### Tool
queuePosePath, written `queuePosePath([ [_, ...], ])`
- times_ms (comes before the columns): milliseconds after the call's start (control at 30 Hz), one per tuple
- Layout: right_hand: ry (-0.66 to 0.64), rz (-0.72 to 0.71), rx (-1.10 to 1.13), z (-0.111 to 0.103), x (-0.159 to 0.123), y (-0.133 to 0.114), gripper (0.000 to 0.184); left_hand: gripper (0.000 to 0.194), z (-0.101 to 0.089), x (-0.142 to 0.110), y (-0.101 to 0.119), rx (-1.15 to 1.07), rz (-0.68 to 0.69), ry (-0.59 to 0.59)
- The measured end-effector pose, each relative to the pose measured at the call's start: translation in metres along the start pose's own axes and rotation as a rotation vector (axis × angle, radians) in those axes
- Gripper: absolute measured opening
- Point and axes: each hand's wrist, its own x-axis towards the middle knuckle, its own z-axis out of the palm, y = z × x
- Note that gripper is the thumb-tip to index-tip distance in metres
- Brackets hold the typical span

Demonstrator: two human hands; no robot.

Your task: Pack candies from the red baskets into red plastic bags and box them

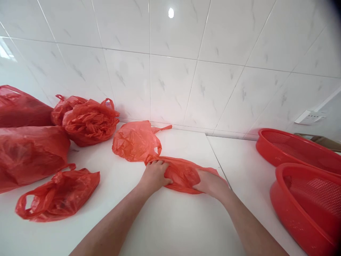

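A thin red plastic bag (183, 167) lies stretched sideways on the white table between my two hands. My left hand (156, 173) grips its left end, fingers over the top and thumb on the near side. At its right end, my right hand (210, 183) holds the bag, with the thumb bare and the fingers partly behind the see-through film. What the fingertips touch is hard to make out. Just beyond my left hand, a crumpled red carrier bag (135, 140) lies with its loop handles towards the right, meeting the held bag.
Full red bags (32, 153) stand at the left, with a bundle of bags (90, 121) by the wall. A smaller red bag (61, 195) lies nearer me. Two red plastic baskets (282, 192) sit at the right. The tiled wall (173, 89) bounds the white table (186, 224).
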Motion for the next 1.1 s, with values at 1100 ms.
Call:
queuePosePath([
  [1100,0.48,-0.412,0.104,0.015,0.032,0.014,0.013,0.046,0.008,0.009,-0.012,-0.212,-0.317,-0.008],
])
